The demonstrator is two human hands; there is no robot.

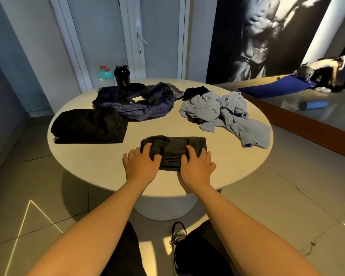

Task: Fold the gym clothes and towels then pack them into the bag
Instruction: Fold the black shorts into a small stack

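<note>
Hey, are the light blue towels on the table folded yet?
Not folded. The light blue towels lie in a crumpled, twisted heap on the table, one end trailing toward its edge.

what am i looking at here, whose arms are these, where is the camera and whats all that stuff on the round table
No machine: a person wears one camera on the head, looking down at their own arms. The left hand and right hand both press on a dark folded garment near the front of the round table. Further back lie a folded black garment on the left, a navy bag, a crumpled heap of light blue towels, a teal bottle and a black bottle.
</note>
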